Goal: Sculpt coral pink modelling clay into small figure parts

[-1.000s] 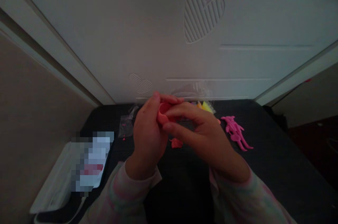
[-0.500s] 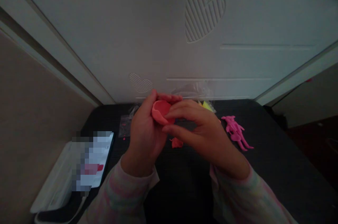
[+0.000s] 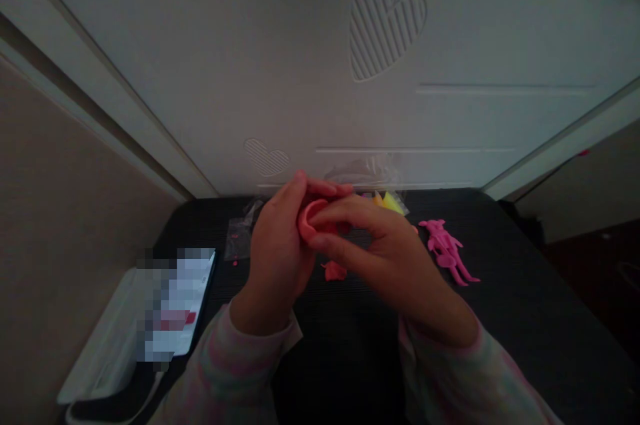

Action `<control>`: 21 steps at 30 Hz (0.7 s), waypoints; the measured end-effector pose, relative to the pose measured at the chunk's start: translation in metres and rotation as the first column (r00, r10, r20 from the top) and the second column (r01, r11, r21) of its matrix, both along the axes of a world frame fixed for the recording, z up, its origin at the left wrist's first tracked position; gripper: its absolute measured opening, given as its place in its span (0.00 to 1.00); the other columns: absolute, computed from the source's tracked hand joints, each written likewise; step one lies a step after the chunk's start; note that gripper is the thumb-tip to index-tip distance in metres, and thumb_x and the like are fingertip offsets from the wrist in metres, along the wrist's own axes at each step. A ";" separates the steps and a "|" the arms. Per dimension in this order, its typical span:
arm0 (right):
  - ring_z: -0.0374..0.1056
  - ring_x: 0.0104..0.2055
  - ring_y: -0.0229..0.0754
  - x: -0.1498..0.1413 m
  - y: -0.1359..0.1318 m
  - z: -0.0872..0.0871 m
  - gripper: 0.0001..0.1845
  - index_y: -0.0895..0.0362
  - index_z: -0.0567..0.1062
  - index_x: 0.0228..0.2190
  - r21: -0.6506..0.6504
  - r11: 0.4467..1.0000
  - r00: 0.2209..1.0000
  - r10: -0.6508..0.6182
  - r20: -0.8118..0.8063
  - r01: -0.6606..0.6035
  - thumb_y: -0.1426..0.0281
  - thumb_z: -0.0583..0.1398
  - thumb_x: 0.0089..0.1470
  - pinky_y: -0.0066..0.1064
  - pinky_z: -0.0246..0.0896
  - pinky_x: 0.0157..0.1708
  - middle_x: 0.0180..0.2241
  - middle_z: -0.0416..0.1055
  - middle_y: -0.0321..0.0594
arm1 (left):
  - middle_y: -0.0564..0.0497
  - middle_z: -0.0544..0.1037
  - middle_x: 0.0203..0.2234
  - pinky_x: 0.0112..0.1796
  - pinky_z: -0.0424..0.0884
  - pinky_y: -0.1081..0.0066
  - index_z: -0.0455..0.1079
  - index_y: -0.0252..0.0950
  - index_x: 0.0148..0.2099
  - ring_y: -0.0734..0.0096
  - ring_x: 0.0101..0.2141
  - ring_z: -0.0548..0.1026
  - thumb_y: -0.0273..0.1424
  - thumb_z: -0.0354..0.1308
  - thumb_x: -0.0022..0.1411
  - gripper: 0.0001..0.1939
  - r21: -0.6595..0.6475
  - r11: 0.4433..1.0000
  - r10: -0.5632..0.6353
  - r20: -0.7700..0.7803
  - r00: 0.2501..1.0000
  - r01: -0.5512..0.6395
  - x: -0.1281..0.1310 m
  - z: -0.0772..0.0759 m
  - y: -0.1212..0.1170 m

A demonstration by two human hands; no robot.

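Note:
A hollow, cup-shaped piece of coral modelling clay [image 3: 306, 223] is between my hands above the dark table. My left hand [image 3: 277, 245] cups it from the left and behind, fingers curled round its far side. My right hand [image 3: 373, 238] pinches its near rim, with the thumb outside and the fingers reaching into the hollow. Part of the clay is hidden behind the right fingers. Beneath the hands, a crumpled coral scrap [image 3: 335, 271] lies on the table. To the right rests a pink clay animal figure [image 3: 445, 251] with long legs.
A phone [image 3: 187, 298] with a lit screen lies at the left beside a white translucent case [image 3: 100, 345] and a cable. Clear plastic bags [image 3: 237, 238] and yellow clay [image 3: 394, 203] sit along the back. A white panel [image 3: 300, 78] with carved hearts rises behind the table.
My left hand has turned to the right and closed further round the clay. The cup has tilted and moved slightly right, so its opening shows less. The right fingers remain at its rim.

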State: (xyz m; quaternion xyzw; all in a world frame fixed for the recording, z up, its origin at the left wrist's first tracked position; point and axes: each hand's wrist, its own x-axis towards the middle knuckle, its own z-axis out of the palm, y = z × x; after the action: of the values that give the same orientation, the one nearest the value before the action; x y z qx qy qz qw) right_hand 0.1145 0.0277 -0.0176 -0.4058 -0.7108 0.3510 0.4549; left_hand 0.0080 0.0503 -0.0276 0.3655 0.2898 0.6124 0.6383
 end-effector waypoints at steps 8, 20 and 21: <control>0.66 0.29 0.33 -0.002 0.003 -0.004 0.06 0.55 0.75 0.27 -0.136 0.987 0.988 -0.102 -0.115 0.086 0.67 0.58 0.51 0.26 0.60 0.30 0.26 0.72 0.31 | 0.51 0.77 0.27 0.41 0.69 0.69 0.72 0.35 0.27 0.72 0.33 0.75 0.35 0.45 0.62 0.18 0.084 0.995 0.051 -0.063 0.997 -0.046 0.003 -0.007 0.001; 0.63 0.26 0.32 0.002 0.012 -0.014 0.15 0.54 0.74 0.24 -0.180 0.976 0.883 -0.189 -0.430 0.122 0.61 0.54 0.54 0.25 0.58 0.28 0.23 0.68 0.32 | 0.51 0.75 0.40 0.47 0.66 0.69 0.72 0.40 0.41 0.71 0.43 0.72 0.33 0.51 0.60 0.11 0.185 0.979 0.113 -0.128 0.985 -0.088 0.011 -0.017 -0.006; 0.64 0.28 0.33 0.001 0.011 -0.013 0.12 0.53 0.75 0.25 -0.170 0.980 0.891 -0.163 -0.424 0.099 0.62 0.55 0.53 0.26 0.59 0.29 0.24 0.69 0.32 | 0.51 0.76 0.38 0.45 0.67 0.71 0.72 0.40 0.40 0.72 0.42 0.72 0.33 0.50 0.61 0.11 0.166 0.982 0.104 -0.090 0.991 -0.088 0.010 -0.015 -0.005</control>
State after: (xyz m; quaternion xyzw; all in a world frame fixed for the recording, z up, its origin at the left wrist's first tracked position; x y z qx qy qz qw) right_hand 0.1160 0.0389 -0.0305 -0.3958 -0.5348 0.4515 0.5945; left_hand 0.0182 0.0449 -0.0427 0.4312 0.2873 0.6452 0.5614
